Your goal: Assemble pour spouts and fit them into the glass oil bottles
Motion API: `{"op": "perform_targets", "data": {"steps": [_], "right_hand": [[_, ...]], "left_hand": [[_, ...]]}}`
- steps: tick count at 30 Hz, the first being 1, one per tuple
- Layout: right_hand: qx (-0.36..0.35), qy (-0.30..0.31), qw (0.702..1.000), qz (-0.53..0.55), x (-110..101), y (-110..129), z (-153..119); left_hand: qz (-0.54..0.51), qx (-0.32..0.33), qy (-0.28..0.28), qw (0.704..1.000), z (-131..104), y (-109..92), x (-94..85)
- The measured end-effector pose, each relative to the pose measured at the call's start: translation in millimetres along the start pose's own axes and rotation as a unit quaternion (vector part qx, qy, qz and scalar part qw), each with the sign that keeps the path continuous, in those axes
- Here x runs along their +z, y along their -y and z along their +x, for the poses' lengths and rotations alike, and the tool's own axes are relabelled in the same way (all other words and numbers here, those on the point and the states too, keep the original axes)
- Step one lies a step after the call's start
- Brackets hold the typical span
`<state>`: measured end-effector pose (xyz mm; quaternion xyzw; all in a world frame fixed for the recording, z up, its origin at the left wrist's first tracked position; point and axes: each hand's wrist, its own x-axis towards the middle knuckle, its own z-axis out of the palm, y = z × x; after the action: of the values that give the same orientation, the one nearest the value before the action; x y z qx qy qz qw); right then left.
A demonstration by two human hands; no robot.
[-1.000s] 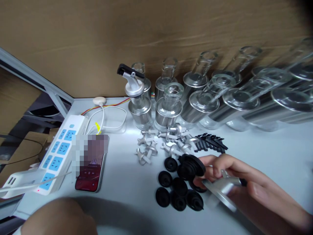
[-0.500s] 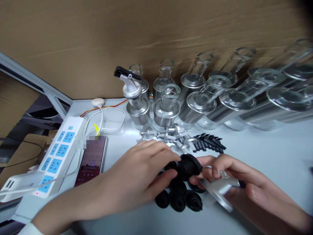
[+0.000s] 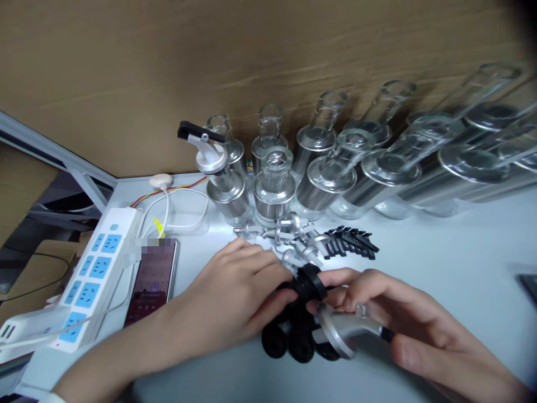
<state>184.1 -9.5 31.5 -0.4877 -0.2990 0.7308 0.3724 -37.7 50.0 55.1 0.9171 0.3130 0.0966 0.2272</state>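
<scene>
My left hand (image 3: 247, 285) pinches a black ribbed rubber stopper (image 3: 310, 283) between thumb and fingers. Fingertips of my right hand (image 3: 390, 305) touch the stopper's other side. That same hand grips a silver pourer spout (image 3: 346, 333), its round flange and short stem pointing left and its dark tip near my thumb. Beneath both hands lies a cluster of black rubber stoppers (image 3: 301, 346), partly hidden by the spout and my fingers. Just beyond are loose silver pourer spouts (image 3: 293, 226) in a pile, next to a row of small black levers (image 3: 350, 242).
Glass bottles with metal sleeves (image 3: 274, 193) stand in rows along the cardboard wall (image 3: 268, 56). The front left one carries a finished-looking pourer with a black lever (image 3: 210, 151). At left lie a phone (image 3: 151, 280), a power strip (image 3: 94, 268) and white cables (image 3: 201, 224).
The spout in my right hand has shifted left and its stem now shows over the stopper cluster. The held stopper has moved slightly left in view. The whole scene shifted left a little.
</scene>
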Motion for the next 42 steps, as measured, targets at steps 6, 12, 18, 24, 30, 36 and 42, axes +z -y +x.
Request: {"op": "perform_targets", "data": {"steps": [6,12,18,24,30,36,42], "right_hand": [[-0.021,0.02,0.999,-0.038,-3.0,-2.4,0.8],[-0.133,-0.072,0.987,-0.06,-10.7,1.1,10.2],[-0.107,-0.077,0.991,0.021,-6.4,-1.2,12.0],[-0.098,-0.031,0.995,0.01,-7.2,-2.2,12.2],[-0.135,0.049,0.989,-0.047,-16.2,-1.5,14.2],[-0.145,0.108,0.981,-0.069,-20.2,-4.2,16.1],[-0.099,0.117,0.987,-0.055,-18.0,-1.9,12.6]], "left_hand": [[0.031,0.021,0.024,0.999,-0.7,2.9,-1.4],[0.051,0.057,0.002,0.997,0.4,7.7,-13.8],[0.047,0.081,0.008,0.996,0.8,8.5,-19.4],[0.032,0.108,0.012,0.994,0.8,8.9,-17.1],[-0.001,0.125,0.003,0.992,1.6,9.4,-15.1],[-0.019,0.124,0.004,0.992,1.0,8.1,-12.9],[-0.104,0.097,-0.009,0.99,0.0,8.0,-10.0]]}}
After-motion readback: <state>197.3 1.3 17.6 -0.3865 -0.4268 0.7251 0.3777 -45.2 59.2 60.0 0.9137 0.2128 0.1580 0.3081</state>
